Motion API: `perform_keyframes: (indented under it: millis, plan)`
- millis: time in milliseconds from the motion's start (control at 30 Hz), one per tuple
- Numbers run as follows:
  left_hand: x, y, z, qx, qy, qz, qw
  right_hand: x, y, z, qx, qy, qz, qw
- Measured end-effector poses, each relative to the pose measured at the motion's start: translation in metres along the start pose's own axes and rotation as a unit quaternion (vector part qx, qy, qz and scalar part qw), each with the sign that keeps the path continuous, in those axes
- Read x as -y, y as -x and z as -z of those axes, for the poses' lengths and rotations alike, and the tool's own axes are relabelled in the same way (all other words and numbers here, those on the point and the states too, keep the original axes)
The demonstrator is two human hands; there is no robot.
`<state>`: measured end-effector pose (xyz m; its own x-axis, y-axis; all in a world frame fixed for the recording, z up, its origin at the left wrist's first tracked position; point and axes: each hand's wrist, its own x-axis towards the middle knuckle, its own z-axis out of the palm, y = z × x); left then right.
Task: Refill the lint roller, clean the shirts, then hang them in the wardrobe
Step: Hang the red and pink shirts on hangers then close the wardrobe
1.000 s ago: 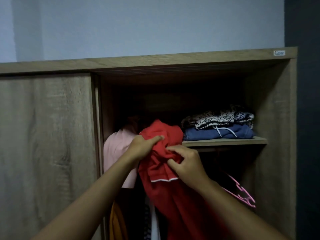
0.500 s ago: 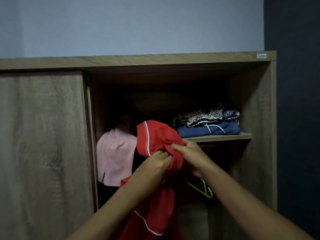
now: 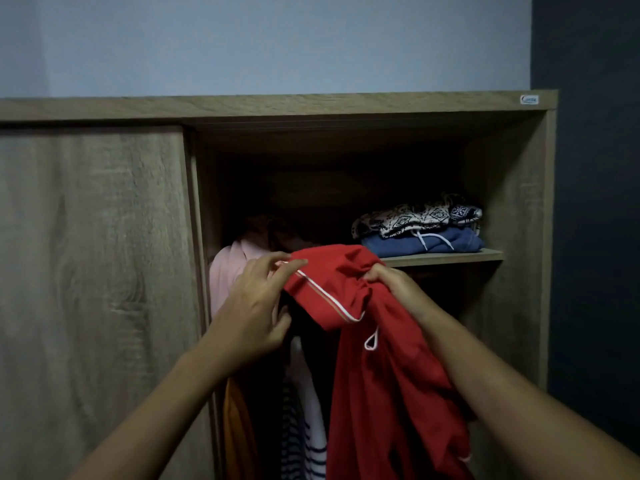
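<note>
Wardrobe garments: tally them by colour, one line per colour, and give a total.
red shirt: 1
pink garment: 1
orange garment: 1
blue folded garment: 1
black-and-white patterned garment: 1
white striped garment: 1
Total: 6 in view; the dark interior may hide more.

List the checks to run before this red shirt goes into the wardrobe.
1. Right hand grips red shirt: ok.
2. Left hand pinches its white-trimmed edge: ok.
3. Shirt hanging straight: not ok, bunched.
4. Hanger inside it: cannot tell.
5. Rail in sight: cannot tell, too dark.
6. Sliding door clear of opening: ok.
</note>
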<state>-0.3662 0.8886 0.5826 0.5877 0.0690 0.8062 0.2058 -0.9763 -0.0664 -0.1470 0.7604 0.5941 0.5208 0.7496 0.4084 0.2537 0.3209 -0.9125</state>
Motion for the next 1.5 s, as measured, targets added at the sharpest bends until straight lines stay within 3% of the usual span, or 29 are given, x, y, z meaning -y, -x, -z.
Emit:
perform_keyframes:
  millis: [100,233,333,433,567,733,867,1033,1167,1400,1500]
  plan:
    - [-0.005,-0.006,0.003,0.008,0.014,-0.032,0.999,0.003,0.01,0.001,0.066,0.026,-0.028,0.997]
    - [-0.026,-0.023,0.014,-0.02,0.189,0.005,0.982,-0.007,0.023,0.003,0.135,0.03,-0.078,0.987]
    - [-0.039,-0.038,0.018,-0.007,0.224,0.089,0.97,-0.019,0.029,0.003,0.083,0.097,-0.016,0.992]
    - [-0.054,-0.045,0.006,0.022,0.184,0.124,0.975,-0.023,0.041,0.0,0.004,0.117,0.061,0.991]
    - [-0.062,-0.049,-0.007,0.043,0.17,0.152,0.973,-0.027,0.066,-0.007,-0.006,0.193,0.171,0.966]
    - [-0.066,-0.056,-0.008,0.063,0.153,0.168,0.972,-0.024,0.074,-0.017,-0.003,0.252,0.192,0.948]
    - [-0.053,-0.047,-0.01,0.052,0.129,0.161,0.977,-0.028,0.058,-0.007,-0.073,0.352,0.214,0.908]
    - [-0.009,-0.018,-0.012,0.058,0.17,0.236,0.955,-0.04,0.036,0.026,-0.119,0.355,0.203,0.905]
    - [0.007,-0.002,-0.028,0.092,0.205,0.294,0.929,-0.06,0.023,0.046,-0.116,0.308,0.149,0.933]
    - [-0.016,-0.009,-0.066,0.069,0.289,0.361,0.884,-0.104,0.01,0.068,0.088,0.132,-0.048,0.986]
    - [-0.022,-0.015,-0.084,0.088,0.297,0.362,0.879,-0.132,-0.008,0.078,-0.01,0.149,-0.035,0.988]
